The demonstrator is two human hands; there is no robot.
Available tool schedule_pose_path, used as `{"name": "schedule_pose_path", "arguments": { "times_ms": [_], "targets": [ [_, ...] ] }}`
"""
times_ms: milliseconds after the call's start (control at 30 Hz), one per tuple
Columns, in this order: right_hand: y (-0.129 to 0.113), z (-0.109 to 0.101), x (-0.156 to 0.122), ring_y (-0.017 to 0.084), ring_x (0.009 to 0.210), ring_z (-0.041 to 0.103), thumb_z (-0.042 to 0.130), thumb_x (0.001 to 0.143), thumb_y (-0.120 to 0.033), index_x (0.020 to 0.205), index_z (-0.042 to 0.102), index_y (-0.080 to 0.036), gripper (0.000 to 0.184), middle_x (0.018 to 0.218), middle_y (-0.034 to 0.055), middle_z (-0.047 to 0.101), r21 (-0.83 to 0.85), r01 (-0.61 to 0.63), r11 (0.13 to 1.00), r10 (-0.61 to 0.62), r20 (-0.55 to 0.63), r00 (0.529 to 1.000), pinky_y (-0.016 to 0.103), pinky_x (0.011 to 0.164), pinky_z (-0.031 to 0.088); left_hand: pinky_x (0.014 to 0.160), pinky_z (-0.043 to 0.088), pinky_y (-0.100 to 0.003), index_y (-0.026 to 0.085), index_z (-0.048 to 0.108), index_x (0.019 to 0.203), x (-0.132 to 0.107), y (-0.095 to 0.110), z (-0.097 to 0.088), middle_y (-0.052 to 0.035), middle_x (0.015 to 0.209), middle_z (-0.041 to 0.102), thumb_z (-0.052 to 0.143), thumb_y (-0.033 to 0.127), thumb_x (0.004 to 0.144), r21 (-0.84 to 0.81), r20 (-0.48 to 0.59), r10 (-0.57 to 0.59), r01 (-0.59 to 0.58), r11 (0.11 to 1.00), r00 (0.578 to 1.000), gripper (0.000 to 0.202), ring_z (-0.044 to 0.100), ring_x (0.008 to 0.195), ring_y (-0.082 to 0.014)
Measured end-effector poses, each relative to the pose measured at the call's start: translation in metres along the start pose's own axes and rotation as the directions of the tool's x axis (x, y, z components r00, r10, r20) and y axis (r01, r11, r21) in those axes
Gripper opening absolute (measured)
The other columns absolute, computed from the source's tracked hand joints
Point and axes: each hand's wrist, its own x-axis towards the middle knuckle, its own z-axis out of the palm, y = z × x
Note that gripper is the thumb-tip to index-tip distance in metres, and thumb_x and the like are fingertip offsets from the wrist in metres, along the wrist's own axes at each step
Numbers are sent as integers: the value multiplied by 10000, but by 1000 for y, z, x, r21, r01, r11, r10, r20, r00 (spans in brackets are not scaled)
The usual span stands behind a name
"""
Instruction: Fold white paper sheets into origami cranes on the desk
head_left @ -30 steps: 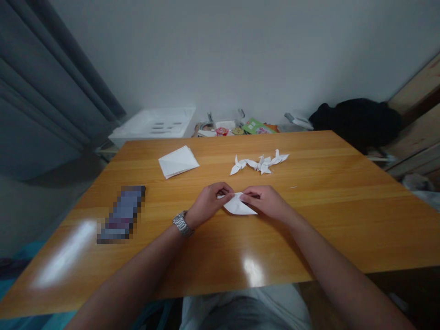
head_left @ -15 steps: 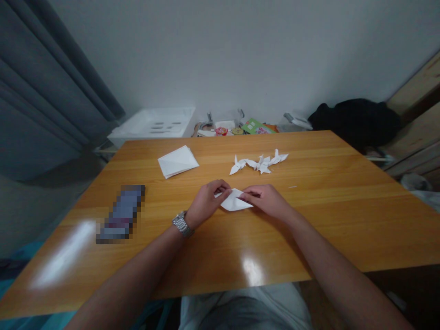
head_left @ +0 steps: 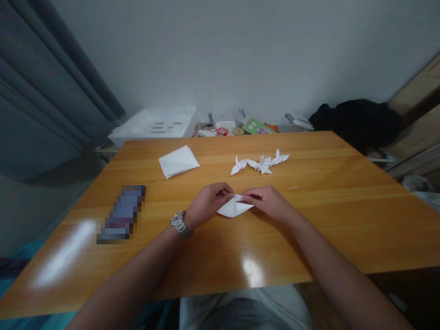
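Note:
A partly folded white paper [head_left: 233,208] lies on the wooden table [head_left: 343,220] between my two hands. My left hand [head_left: 206,204], with a metal watch [head_left: 179,223] on its wrist, pinches the paper's left upper edge. My right hand [head_left: 270,201] pinches its right upper corner, fingers closed on the fold. Beyond them rest several finished white paper cranes [head_left: 261,162]. A stack of white square sheets [head_left: 178,161] lies at the back left.
A blurred dark flat object [head_left: 121,213] lies on the table's left. Behind the table stand a white tray [head_left: 154,123], small colourful clutter [head_left: 240,128] and a black garment [head_left: 357,119]. A grey curtain [head_left: 44,91] hangs at the left.
The paper between my hands has been refolded: its lower flap is narrower and its shape flatter. Both hands stay in nearly the same spot.

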Motion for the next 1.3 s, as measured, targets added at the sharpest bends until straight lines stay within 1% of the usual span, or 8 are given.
{"name": "schedule_pose_path", "arguments": {
  "times_ms": [133, 333, 433, 533, 700, 833, 1100, 1300],
  "targets": [
    [1, -4, 0, 188, 799, 666, 565, 947, -380, 894, 764, -198, 275, 875, 34, 766, -29, -19, 999, 19, -22, 1000, 261, 708, 445, 676, 467, -239, 179, 682, 939, 1, -3, 0, -29, 884, 720, 578, 386, 946, -43, -9, -22, 21, 999, 1000, 232, 641, 758, -138],
    [5, -11, -3, 186, 783, 666, 539, 961, -428, 893, 757, -184, 335, 860, 37, 759, -18, 35, 999, -33, 120, 992, 258, 696, 449, 592, 431, -212, 176, 659, 915, -2, -3, -1, -17, 796, 683, 588, 409, 931, -98, 133, -56, 69, 993, 990, 244, 587, 681, -119],
    [7, -12, -3, 197, 816, 680, 546, 955, -438, 920, 761, -189, 331, 897, 43, 766, -7, 22, 1000, -21, 110, 994, 272, 728, 472, 582, 434, -208, 175, 654, 906, -3, -3, -1, -14, 767, 662, 591, 427, 922, -148, 173, -52, 78, 986, 984, 261, 576, 669, -118],
    [8, -10, -2, 207, 846, 686, 545, 953, -445, 948, 754, -195, 326, 937, 53, 764, 50, 11, 999, -11, 7, 1000, 302, 767, 500, 585, 448, -212, 181, 652, 909, -3, -6, 1, -16, 772, 661, 581, 411, 920, -163, 130, -56, 77, 984, 990, 241, 593, 687, -127],
    [11, -3, 2, 228, 832, 710, 530, 948, -522, 1086, 700, -173, 412, 939, 101, 754, 284, -76, 956, 130, -176, 976, 367, 774, 569, 584, 490, -225, 178, 604, 894, 2, -10, 2, -20, 816, 678, 606, 414, 889, -219, -73, -151, 132, 967, 986, 235, 647, 679, -138],
    [8, 10, 4, 245, 937, 712, 595, 916, -515, 1176, 648, -164, 440, 1068, 131, 735, 412, -81, 908, 138, -111, 984, 389, 830, 576, 575, 517, -232, 183, 528, 877, 6, -14, 8, -1, 769, 661, 645, 416, 857, -377, -167, -270, 192, 906, 948, 261, 670, 643, -141],
    [1, 28, 7, 238, 1025, 682, 588, 932, -402, 1169, 607, -175, 329, 1161, 115, 704, 296, 1, 955, 66, -217, 974, 371, 909, 528, 720, 545, -269, 171, 504, 795, 5, -16, 27, -18, 813, 662, 664, 386, 850, -503, -131, -194, 103, 858, 972, 274, 666, 770, -146],
    [2, 27, 9, 226, 902, 680, 577, 916, -361, 1107, 650, -181, 273, 1056, 87, 731, 147, -52, 988, 97, -317, 943, 344, 820, 520, 831, 562, -325, 141, 575, 1032, 4, -9, 29, -107, 1043, 703, 664, 389, 865, -492, -101, -167, 96, 865, 981, 312, 685, 937, -199]
  ]
}}
